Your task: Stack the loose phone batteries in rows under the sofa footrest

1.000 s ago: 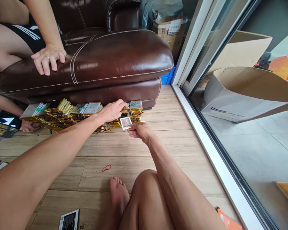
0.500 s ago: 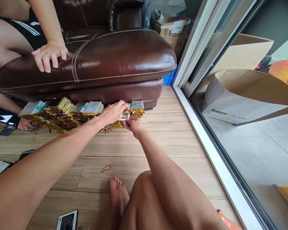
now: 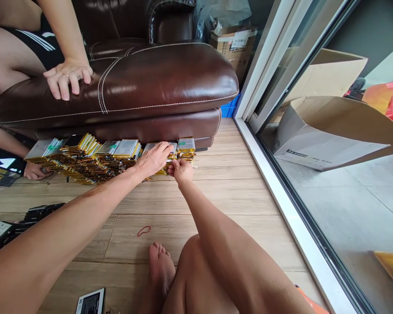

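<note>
Pouch battery stacks (image 3: 111,159): touching both hands
Left hand (image 3: 153,160): spread over them
Right hand (image 3: 181,170): pinching their edge
Leather sofa (image 3: 134,124): just beyond both hands, blocking

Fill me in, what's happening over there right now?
The person's left hand lies over a row of flat gold-edged pouch batteries, stacked on the wood floor below a brown leather sofa. The right hand works at the stacks just beside it. Another person's hand rests on the sofa.

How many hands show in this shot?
4: the person's left hand and right hand at the stacked batteries, a co-worker's hand on the leather sofa, another hand by the stacks.
</note>
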Demonstrator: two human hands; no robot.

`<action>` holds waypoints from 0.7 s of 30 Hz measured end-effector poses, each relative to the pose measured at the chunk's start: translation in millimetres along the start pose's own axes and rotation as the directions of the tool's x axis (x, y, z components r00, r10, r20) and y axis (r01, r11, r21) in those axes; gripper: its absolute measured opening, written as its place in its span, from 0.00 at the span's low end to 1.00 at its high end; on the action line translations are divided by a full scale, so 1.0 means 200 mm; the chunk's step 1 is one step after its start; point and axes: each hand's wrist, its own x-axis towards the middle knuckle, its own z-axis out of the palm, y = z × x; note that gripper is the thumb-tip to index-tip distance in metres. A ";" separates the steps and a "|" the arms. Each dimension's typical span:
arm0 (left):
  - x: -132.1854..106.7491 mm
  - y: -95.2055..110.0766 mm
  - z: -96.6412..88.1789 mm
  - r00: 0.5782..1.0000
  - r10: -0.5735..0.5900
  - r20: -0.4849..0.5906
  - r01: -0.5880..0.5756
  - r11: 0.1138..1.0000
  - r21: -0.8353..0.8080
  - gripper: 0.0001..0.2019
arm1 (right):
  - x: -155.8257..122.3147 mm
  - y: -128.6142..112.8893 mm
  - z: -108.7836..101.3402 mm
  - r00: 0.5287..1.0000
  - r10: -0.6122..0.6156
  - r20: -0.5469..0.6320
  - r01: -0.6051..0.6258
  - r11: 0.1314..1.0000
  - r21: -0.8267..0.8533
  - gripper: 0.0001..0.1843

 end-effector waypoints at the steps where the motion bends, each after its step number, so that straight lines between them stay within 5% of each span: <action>1: 0.00 0.00 0.00 1.000 0.003 -0.007 -0.004 1.000 -0.009 0.25 | 0.01 0.01 0.00 1.000 -0.003 -0.005 0.003 1.000 -0.010 0.12; 12: -0.01 -0.08 -0.04 0.992 0.127 0.017 -0.126 0.991 -0.035 0.30 | -0.01 -0.03 0.00 1.000 0.002 0.030 -0.002 1.000 -0.003 0.12; 21: -0.04 -0.06 0.05 0.999 0.019 -0.049 -0.025 0.993 -0.117 0.30 | -0.02 -0.02 -0.03 0.999 -0.030 0.014 0.031 0.998 -0.051 0.11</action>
